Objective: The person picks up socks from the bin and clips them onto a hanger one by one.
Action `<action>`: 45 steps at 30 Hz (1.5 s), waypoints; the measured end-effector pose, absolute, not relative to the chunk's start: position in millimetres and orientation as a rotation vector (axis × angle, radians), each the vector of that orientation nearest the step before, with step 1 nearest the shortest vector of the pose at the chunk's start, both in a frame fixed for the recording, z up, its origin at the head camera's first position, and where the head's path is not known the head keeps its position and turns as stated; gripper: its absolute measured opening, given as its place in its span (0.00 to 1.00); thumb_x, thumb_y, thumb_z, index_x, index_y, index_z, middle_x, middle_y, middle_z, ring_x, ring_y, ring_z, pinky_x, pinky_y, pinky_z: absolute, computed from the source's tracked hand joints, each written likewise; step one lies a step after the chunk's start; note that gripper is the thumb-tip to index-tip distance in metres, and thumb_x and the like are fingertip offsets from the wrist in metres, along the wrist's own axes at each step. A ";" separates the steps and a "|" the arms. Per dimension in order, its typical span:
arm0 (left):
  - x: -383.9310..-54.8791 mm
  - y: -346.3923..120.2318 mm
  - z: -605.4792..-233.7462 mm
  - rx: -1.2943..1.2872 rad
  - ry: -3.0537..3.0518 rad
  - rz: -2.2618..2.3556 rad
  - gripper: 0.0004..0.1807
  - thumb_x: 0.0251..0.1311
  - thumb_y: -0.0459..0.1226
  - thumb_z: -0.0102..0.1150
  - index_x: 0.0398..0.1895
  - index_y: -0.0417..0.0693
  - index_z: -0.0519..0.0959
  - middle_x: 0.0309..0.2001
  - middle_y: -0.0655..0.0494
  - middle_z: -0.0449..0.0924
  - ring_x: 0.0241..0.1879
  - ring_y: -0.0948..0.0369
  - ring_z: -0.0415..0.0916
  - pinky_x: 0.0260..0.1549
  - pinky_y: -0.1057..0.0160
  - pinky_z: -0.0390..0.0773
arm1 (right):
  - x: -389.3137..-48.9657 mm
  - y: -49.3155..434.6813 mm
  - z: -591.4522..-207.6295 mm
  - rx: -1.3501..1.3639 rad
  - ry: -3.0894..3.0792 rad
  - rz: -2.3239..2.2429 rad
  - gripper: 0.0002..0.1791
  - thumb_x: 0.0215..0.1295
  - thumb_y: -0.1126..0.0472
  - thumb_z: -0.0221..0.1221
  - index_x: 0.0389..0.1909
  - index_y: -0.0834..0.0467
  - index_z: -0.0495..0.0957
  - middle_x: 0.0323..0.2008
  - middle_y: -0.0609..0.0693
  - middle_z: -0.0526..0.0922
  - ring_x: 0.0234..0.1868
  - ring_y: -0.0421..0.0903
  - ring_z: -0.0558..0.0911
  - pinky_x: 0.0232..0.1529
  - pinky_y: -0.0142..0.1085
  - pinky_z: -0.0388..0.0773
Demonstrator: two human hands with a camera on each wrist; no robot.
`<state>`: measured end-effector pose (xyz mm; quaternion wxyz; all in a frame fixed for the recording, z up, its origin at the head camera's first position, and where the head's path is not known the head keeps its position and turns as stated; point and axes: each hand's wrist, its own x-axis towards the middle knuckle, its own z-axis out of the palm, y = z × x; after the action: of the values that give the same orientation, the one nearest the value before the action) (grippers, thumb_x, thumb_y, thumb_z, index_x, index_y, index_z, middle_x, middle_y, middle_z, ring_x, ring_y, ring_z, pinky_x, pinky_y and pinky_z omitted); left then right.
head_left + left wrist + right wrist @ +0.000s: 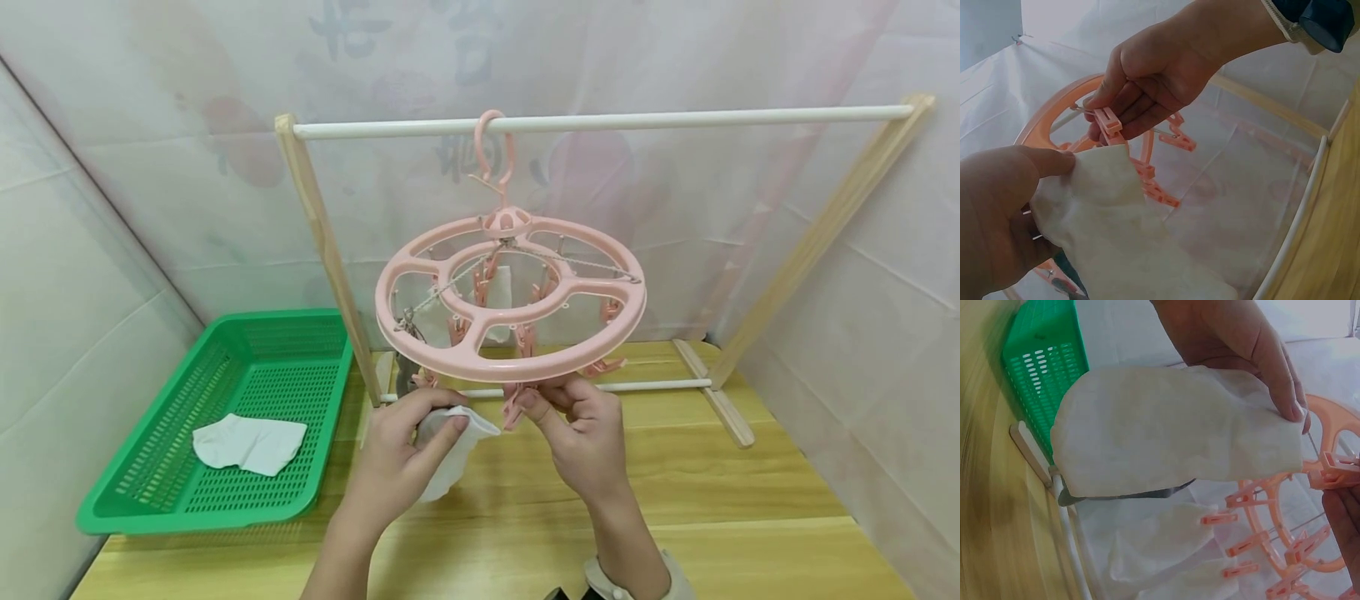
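A white sock (1172, 434) hangs from my left hand (408, 450), pinched at its cuff between thumb and fingers. My right hand (585, 425) pinches a pink clothespin (1109, 122) that dangles below the round pink drying hanger (555, 367). In the left wrist view the clothespin's end is close against a corner of the sock's cuff; whether it bites the fabric I cannot tell. Other pink clothespins (1247, 544) hang around the ring. Behind the held sock, white socks (1160, 544) and a dark grey one (406, 375) hang from the hanger.
The hanger hooks over a white rod (675, 121) on a wooden stand (817, 242). To the left, a green plastic basket (322, 467) holds one white sock (251, 442). All stand on a wood-grain table (712, 500), with pale cloth walls behind and beside.
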<state>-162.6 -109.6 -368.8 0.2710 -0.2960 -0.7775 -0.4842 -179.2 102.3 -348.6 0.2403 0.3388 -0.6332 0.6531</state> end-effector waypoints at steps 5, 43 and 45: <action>-161.5 -107.2 -368.7 -0.821 -2.090 -1.318 0.08 0.63 0.33 0.66 0.44 0.51 0.82 0.41 0.60 0.86 0.41 0.65 0.82 0.41 0.68 0.79 | -179.6 101.3 -349.1 0.944 -1.704 1.828 0.08 0.63 0.79 0.59 0.43 0.73 0.79 0.32 0.66 0.85 0.33 0.45 0.88 0.35 0.35 0.85; -159.8 -94.3 -370.9 -0.831 -2.073 -1.415 0.07 0.64 0.34 0.65 0.44 0.51 0.82 0.40 0.59 0.84 0.29 0.68 0.77 0.22 0.73 0.77 | -179.4 100.4 -352.3 0.942 -1.677 1.979 0.07 0.65 0.77 0.59 0.42 0.77 0.78 0.37 0.58 0.88 0.39 0.46 0.89 0.36 0.37 0.86; -159.5 -93.7 -370.9 -0.819 -2.074 -1.425 0.07 0.64 0.34 0.65 0.43 0.51 0.82 0.39 0.59 0.84 0.28 0.68 0.76 0.21 0.74 0.76 | -179.5 100.3 -352.2 0.948 -1.678 1.977 0.07 0.65 0.77 0.59 0.42 0.77 0.78 0.37 0.58 0.88 0.38 0.46 0.89 0.35 0.37 0.86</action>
<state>-159.5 -93.7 -370.9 0.2451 -0.2999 -0.7599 -0.5221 -179.5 100.3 -352.2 0.1892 0.3370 -0.5968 0.7032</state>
